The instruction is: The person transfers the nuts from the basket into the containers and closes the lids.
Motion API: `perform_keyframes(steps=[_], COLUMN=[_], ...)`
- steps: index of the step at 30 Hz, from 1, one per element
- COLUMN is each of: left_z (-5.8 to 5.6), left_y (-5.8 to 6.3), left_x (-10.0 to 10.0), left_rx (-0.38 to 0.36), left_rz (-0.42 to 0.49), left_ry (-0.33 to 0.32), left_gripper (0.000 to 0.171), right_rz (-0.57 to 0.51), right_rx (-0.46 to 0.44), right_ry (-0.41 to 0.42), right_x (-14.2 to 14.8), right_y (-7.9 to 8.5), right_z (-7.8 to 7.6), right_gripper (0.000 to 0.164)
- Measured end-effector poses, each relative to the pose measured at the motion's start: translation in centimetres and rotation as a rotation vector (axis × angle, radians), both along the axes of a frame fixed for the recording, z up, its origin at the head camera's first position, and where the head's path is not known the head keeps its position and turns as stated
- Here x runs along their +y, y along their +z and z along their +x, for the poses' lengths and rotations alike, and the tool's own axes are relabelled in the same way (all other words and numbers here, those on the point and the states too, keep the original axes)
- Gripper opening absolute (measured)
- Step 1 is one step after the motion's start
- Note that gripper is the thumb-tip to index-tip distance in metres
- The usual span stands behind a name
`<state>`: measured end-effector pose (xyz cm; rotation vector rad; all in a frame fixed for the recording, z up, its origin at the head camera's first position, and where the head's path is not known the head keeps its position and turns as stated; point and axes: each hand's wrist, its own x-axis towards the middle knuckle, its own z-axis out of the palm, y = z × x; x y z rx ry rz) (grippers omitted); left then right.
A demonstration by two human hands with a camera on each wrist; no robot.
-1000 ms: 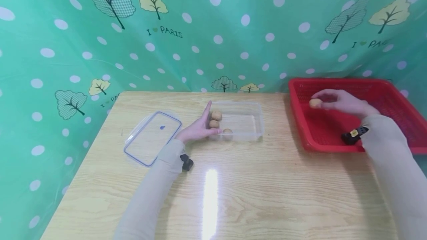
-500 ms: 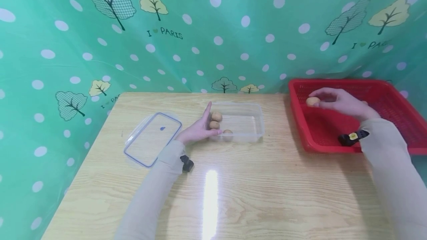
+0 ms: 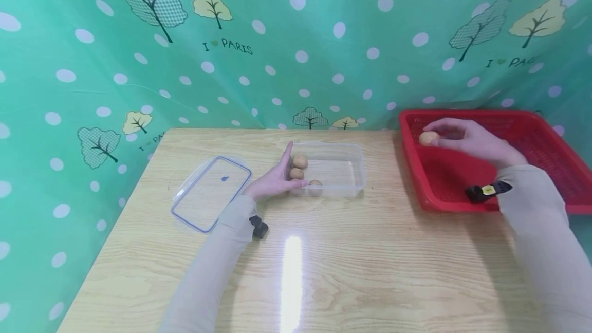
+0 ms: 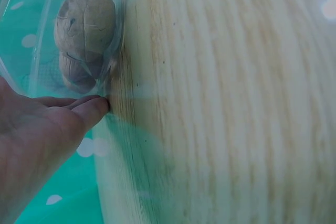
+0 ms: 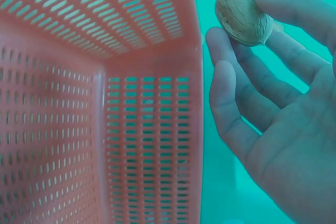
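My right hand (image 3: 476,143) pinches a walnut (image 3: 429,138) between thumb and fingertips above the red basket (image 3: 418,181). In the right wrist view, the tan, ridged walnut (image 5: 244,14) shows beside the basket's slotted wall. My left hand (image 3: 276,179) rests against the left end of a clear plastic container (image 3: 353,168). Its fingers are spread and straight, with the thumb along the near side. Several walnuts (image 3: 299,162) lie inside, mostly at the left end. Through the plastic, the left wrist view shows walnuts (image 4: 85,22) close to my fingertips (image 4: 94,109).
A clear lid with a blue seal (image 3: 213,194) lies left of the container, close to my left forearm. The wooden table (image 3: 370,271) meets a green dotted curtain (image 3: 296,40) at its back and left. The basket stands at the table's right.
My right hand has shifted slightly left and up with the walnut, toward the basket's left rim. The left hand and the container have stayed still.
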<state>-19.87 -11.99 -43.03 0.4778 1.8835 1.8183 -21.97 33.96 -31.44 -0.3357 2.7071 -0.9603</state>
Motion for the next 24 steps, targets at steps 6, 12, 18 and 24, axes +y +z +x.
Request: perform_keyframes(steps=[6, 12, 18, 24], left_z=[0.0, 0.0, -0.2, -0.1], left_y=[-0.1, 0.0, -0.2, -0.2], left_x=[-0.1, -0.2, -0.3, -0.3], left_rx=[0.032, 0.084, 0.131, 0.125], left_rz=[-0.027, -0.076, -0.123, -0.131], left_ry=[-0.003, -0.009, -0.019, -0.012], left_gripper=[0.117, 0.117, 0.115, 0.116], right_rz=[-0.021, -0.058, -0.108, -0.112], right_rx=[0.040, 0.050, 0.073, 0.054], right_ry=[0.036, 0.050, 0.065, 0.060], right_x=[-1.3, -2.8, -4.2, -5.5], right_y=[0.5, 1.0, 1.1, 1.0], right_z=[0.3, 0.7, 1.0, 1.2], right_gripper=[0.049, 0.047, 0.045, 0.046])
